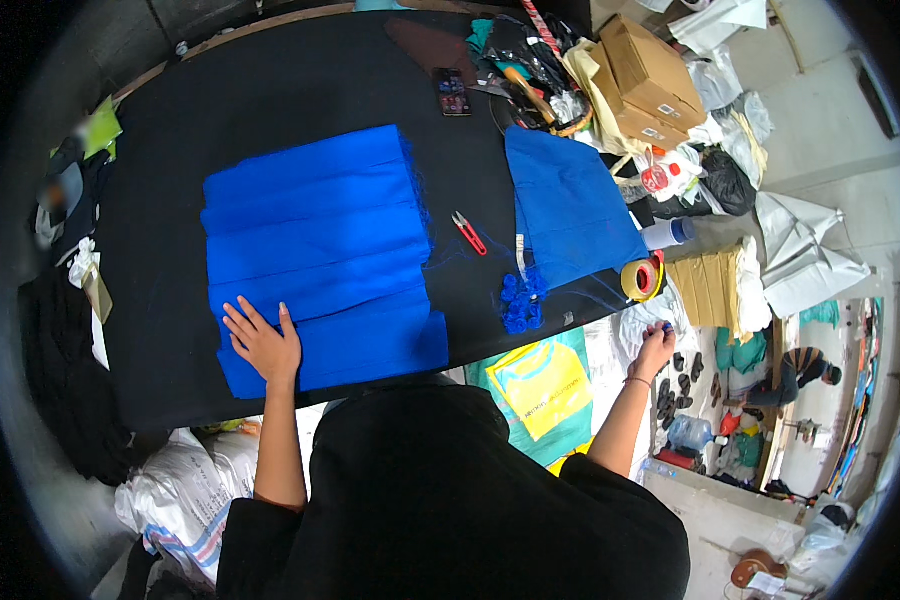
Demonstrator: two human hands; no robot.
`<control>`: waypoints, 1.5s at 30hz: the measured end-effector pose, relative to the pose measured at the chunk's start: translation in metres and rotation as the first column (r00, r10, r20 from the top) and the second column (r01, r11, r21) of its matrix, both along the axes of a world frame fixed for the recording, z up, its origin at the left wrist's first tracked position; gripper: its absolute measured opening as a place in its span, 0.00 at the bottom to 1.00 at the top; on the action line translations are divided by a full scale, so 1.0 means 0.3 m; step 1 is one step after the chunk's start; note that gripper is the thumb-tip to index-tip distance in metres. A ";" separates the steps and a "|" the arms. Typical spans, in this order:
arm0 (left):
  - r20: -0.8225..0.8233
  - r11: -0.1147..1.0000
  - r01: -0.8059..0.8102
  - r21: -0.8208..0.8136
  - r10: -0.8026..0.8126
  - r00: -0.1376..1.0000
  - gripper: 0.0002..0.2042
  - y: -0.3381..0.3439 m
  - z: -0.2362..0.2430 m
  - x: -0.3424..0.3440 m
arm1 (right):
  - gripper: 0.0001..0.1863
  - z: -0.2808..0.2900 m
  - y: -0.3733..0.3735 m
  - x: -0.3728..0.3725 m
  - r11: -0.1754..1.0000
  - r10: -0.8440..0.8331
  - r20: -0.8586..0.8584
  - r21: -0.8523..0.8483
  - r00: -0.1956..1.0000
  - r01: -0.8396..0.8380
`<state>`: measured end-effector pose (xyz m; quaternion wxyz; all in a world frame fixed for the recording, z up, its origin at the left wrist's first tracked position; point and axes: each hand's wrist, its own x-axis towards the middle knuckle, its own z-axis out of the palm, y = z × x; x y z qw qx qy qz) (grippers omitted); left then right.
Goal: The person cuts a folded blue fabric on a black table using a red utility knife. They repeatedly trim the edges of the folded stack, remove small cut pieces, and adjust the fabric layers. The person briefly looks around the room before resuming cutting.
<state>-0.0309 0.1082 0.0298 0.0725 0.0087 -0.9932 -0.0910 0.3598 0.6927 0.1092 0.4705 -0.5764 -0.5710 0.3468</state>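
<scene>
Left hand [267, 348] spread flat on the blue cloth [315, 240], which reaches the worktop's [160, 280] near edge; right hand [657, 348] out past the near right corner, fingers curled, can't tell what they pinch; red snips [469, 233] lie between that cloth and a darker blue piece [575, 205] along the right edge

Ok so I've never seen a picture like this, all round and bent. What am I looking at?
There is no machine here, just a person's two bare hands. The single picture comes from a wide fisheye camera worn on the head, looking down, so straight edges curve. On the black-topped table lie a large blue cloth, red-handled snips, a phone, a smaller blue cloth and some bunched blue bits. The left hand rests flat on the large cloth. The right hand, past the table's edge, seems to pinch something small and dark, too small to name.
</scene>
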 end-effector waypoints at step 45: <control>-0.039 0.999 0.042 -0.021 -0.043 0.998 0.43 -0.001 -0.027 -0.012 | 0.29 -0.110 -0.344 -0.601 0.523 0.669 0.691 -0.175 0.275 -0.834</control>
